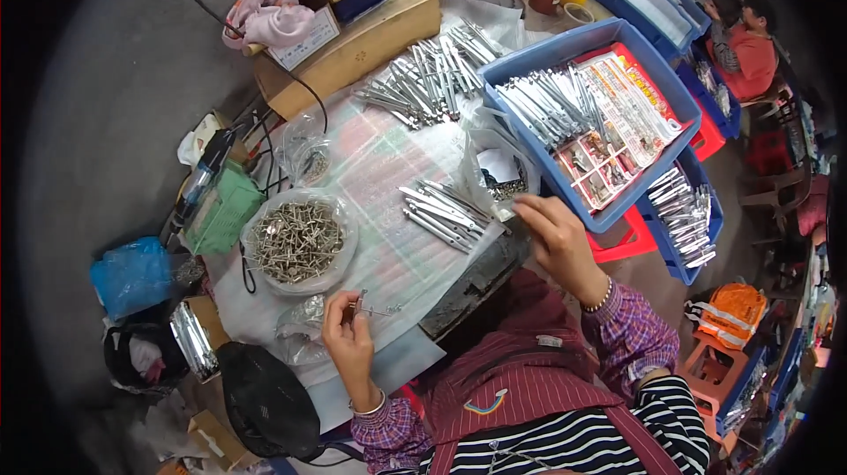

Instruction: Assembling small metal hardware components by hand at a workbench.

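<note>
My left hand (350, 347) is closed in a pinch on a few thin metal pins (379, 309), whose shanks stick out past the fingertips to the right. Just beyond it stands a round tub (350, 254) lined with clear plastic and heaped with similar metal pins (298, 241). At the right, my right hand (562, 241) hovers by the table's near edge with its fingers curled together; whatever is between them is too small to make out. Close to its fingertips are a clear bag (481, 157) of small dark parts and a fanned bundle of slim silver metal strips (444, 213).
More silver strips (432, 74) lie at the table's far side by a wooden box (353, 47). A blue crate (609, 226) with strips and a compartment tray stands at the right. Another blue bin (688, 276) is lower down. A black bag (265, 404) sits at the left.
</note>
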Motion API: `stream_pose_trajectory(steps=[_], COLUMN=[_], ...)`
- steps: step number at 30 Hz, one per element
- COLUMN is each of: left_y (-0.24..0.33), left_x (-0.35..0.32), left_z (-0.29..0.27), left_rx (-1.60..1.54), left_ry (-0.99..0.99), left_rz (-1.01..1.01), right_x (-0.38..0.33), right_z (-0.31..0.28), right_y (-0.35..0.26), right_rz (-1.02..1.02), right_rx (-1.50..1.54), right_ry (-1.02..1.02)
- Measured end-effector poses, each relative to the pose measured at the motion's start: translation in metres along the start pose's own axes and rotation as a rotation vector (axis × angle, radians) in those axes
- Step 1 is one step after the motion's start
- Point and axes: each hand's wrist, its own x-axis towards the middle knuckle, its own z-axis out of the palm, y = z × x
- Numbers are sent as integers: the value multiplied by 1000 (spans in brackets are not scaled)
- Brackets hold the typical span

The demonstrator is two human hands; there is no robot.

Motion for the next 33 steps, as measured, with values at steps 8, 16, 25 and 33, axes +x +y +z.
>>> stream_pose_trajectory(steps=[8,16,25,33], left_y=[44,48,95,82], left_x=[-15,-11,67,81], left_z=[4,28,161,215], left_rx=[315,409,379,739], left_ry=[-13,-105,-436,-533], left_rz=[-120,1,578,652], right_x=[28,41,-4,-76], right_z=[30,40,7,9], right_y=[44,50,25,21], right_rz=[80,9,26,110], right_rx=[-284,-377,12,364], right_ry=[-154,-151,29,0])
